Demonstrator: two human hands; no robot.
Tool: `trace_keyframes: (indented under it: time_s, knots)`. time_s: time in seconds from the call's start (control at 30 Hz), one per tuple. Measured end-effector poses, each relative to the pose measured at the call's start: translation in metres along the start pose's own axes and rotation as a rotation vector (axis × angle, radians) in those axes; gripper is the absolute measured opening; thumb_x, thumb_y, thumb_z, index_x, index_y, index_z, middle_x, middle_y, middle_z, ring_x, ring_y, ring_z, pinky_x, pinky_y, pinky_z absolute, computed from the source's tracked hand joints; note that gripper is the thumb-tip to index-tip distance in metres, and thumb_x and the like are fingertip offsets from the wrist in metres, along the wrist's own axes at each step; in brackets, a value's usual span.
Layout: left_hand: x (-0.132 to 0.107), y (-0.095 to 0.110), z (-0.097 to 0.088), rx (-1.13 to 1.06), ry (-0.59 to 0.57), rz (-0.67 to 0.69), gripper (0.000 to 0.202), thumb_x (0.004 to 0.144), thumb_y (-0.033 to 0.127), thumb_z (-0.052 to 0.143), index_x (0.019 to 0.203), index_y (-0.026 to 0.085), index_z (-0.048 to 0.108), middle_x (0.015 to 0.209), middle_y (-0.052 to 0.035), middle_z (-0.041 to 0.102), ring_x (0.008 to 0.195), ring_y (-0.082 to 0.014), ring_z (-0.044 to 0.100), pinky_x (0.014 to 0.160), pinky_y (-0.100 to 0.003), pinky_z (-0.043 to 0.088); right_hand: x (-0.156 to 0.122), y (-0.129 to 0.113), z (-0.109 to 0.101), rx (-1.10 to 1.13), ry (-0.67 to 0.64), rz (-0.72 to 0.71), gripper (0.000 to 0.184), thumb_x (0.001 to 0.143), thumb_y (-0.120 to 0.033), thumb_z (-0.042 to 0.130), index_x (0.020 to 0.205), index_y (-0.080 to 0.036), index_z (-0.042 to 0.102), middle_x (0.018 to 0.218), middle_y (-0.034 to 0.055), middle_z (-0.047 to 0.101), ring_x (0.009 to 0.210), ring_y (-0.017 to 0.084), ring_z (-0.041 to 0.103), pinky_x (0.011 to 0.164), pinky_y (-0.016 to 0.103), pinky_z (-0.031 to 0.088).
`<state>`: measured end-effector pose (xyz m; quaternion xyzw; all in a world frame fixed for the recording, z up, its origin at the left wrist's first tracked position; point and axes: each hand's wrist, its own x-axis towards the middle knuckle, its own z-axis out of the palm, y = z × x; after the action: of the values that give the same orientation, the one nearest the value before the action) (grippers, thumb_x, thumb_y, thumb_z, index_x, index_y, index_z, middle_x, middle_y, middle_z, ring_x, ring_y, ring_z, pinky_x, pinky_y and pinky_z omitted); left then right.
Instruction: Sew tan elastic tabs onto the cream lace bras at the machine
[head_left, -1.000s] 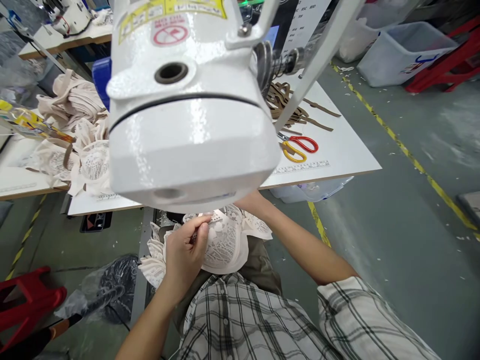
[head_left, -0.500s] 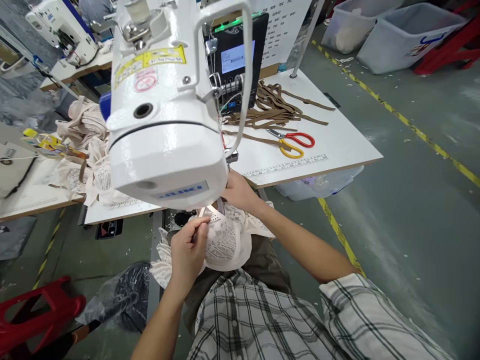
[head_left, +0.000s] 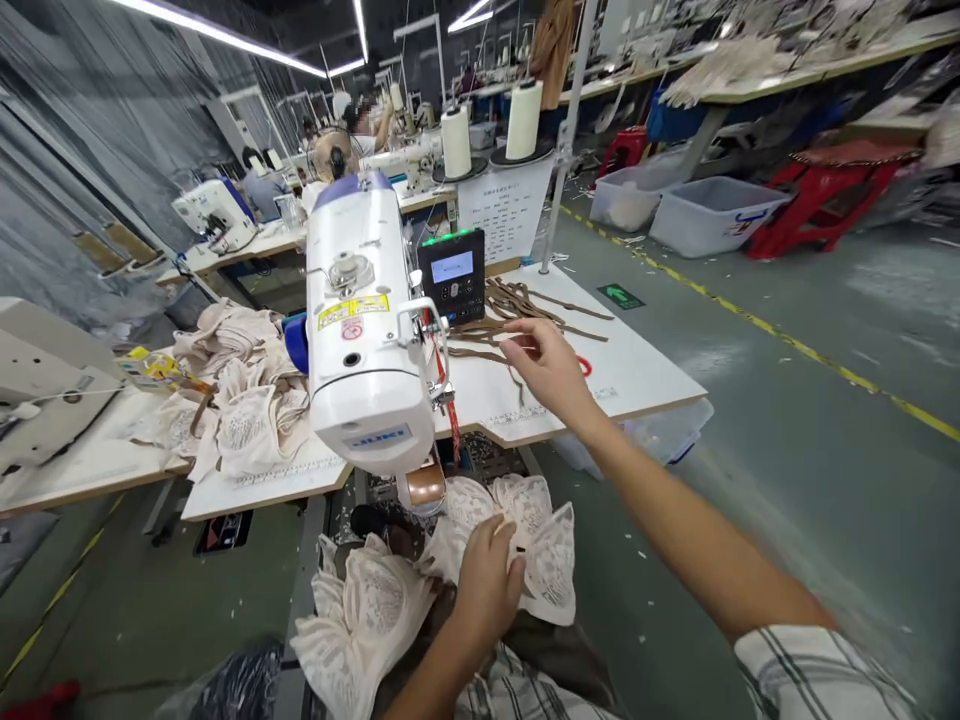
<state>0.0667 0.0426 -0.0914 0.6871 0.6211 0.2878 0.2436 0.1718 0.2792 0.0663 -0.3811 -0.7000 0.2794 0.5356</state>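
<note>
Lace bra cups (head_left: 525, 540) lie bunched in the lap below the worktop's (head_left: 645, 375) near edge, pinned by the left hand (head_left: 487, 590), its grip pressed on the fabric. The right hand (head_left: 547, 365), fingers spread, reaches over brown straps (head_left: 525, 300) beside the sewing machine (head_left: 367, 330).

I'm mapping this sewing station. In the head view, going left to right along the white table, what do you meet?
Pile of lace bra cups → white sewing machine → black control panel → brown straps → right hand, reaching over the table.
</note>
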Motion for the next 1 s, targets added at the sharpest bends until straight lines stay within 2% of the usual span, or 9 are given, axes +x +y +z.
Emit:
trace_keyframes:
  time_s: [0.13, 0.23, 0.33, 0.43, 0.57, 0.7, 0.8, 0.9, 1.0]
  knots:
    - [-0.018, -0.009, -0.014, -0.02, 0.017, -0.046, 0.032, 0.092, 0.016, 0.048, 0.122, 0.015, 0.06, 0.127, -0.0163, 0.061, 0.121, -0.0265, 0.057, 0.104, -0.048, 0.048, -0.023, -0.076, -0.009, -0.002, 0.134, -0.482, 0.032, 0.087, -0.029, 0.067, 0.118, -0.028, 0.058, 0.113, 0.0051, 0.057, 0.103, 0.019, 0.058, 0.09, 0.038, 0.052]
    - [-0.025, -0.006, -0.029, -0.047, 0.068, -0.066, 0.029, 0.095, 0.019, 0.046, 0.12, 0.018, 0.061, 0.124, -0.0147, 0.061, 0.118, -0.0253, 0.058, 0.101, -0.047, 0.05, -0.017, -0.115, -0.007, -0.172, 0.178, -0.792, 0.042, 0.085, -0.025, 0.07, 0.124, -0.032, 0.056, 0.12, 0.0045, 0.056, 0.115, 0.022, 0.053, 0.099, 0.041, 0.046]
    - [-0.032, -0.003, -0.038, -0.073, 0.129, -0.073, 0.026, 0.097, 0.022, 0.044, 0.116, 0.019, 0.061, 0.122, -0.0148, 0.061, 0.117, -0.0252, 0.058, 0.1, -0.047, 0.049, 0.0, -0.133, -0.001, -0.294, 0.173, -0.87, 0.03, 0.089, -0.024, 0.065, 0.118, -0.03, 0.061, 0.125, 0.0048, 0.055, 0.116, 0.022, 0.052, 0.1, 0.042, 0.043]
    - [-0.041, -0.001, -0.043, -0.126, 0.156, -0.073, 0.025, 0.097, 0.024, 0.044, 0.114, 0.02, 0.062, 0.121, -0.0149, 0.061, 0.115, -0.0243, 0.06, 0.098, -0.044, 0.05, 0.011, -0.14, 0.004, -0.273, 0.2, -0.892, 0.013, 0.091, -0.025, 0.063, 0.102, -0.029, 0.067, 0.119, 0.0031, 0.057, 0.11, 0.021, 0.053, 0.097, 0.04, 0.042]
    - [-0.054, 0.004, -0.054, -0.211, 0.159, -0.091, 0.025, 0.098, 0.029, 0.043, 0.112, 0.02, 0.062, 0.117, -0.014, 0.063, 0.11, -0.023, 0.061, 0.092, -0.038, 0.053, 0.001, -0.141, 0.002, -0.083, 0.202, -0.799, 0.008, 0.091, -0.022, 0.062, 0.092, -0.026, 0.068, 0.104, 0.0023, 0.06, 0.102, 0.019, 0.054, 0.093, 0.038, 0.042]
    - [-0.06, 0.018, -0.075, -0.231, 0.145, -0.143, 0.027, 0.099, 0.033, 0.042, 0.109, 0.021, 0.063, 0.112, -0.0129, 0.065, 0.106, -0.0226, 0.063, 0.086, -0.035, 0.055, -0.025, -0.133, -0.001, 0.276, -0.069, -0.396, 0.012, 0.095, -0.027, 0.055, 0.088, -0.022, 0.064, 0.097, 0.0041, 0.055, 0.098, 0.018, 0.054, 0.089, 0.037, 0.044]
    - [-0.059, 0.031, -0.098, -0.187, 0.169, -0.108, 0.026, 0.099, 0.032, 0.042, 0.105, 0.02, 0.065, 0.107, -0.0118, 0.067, 0.1, -0.0217, 0.066, 0.083, -0.034, 0.056, -0.041, -0.127, 0.0, 0.495, -0.237, -0.257, 0.015, 0.095, -0.027, 0.052, 0.083, -0.021, 0.059, 0.095, 0.004, 0.053, 0.095, 0.017, 0.053, 0.087, 0.034, 0.045]
    - [-0.054, 0.048, -0.142, -0.059, 0.263, 0.066, 0.021, 0.097, 0.025, 0.045, 0.101, 0.021, 0.066, 0.1, -0.0085, 0.07, 0.093, -0.0192, 0.068, 0.078, -0.031, 0.057, -0.047, -0.126, 0.001, 0.548, -0.242, -0.242, 0.012, 0.092, -0.024, 0.054, 0.082, -0.021, 0.058, 0.097, 0.0037, 0.052, 0.094, 0.017, 0.053, 0.088, 0.034, 0.044]
    - [-0.037, 0.08, -0.213, 0.203, 0.396, 0.302, 0.021, 0.094, 0.015, 0.051, 0.107, 0.023, 0.065, 0.104, -0.0061, 0.071, 0.098, -0.0187, 0.067, 0.083, -0.032, 0.056, -0.047, -0.126, 0.0, 0.556, -0.215, -0.194, 0.012, 0.091, -0.022, 0.055, 0.08, -0.02, 0.057, 0.094, 0.0031, 0.053, 0.09, 0.016, 0.053, 0.085, 0.033, 0.044]
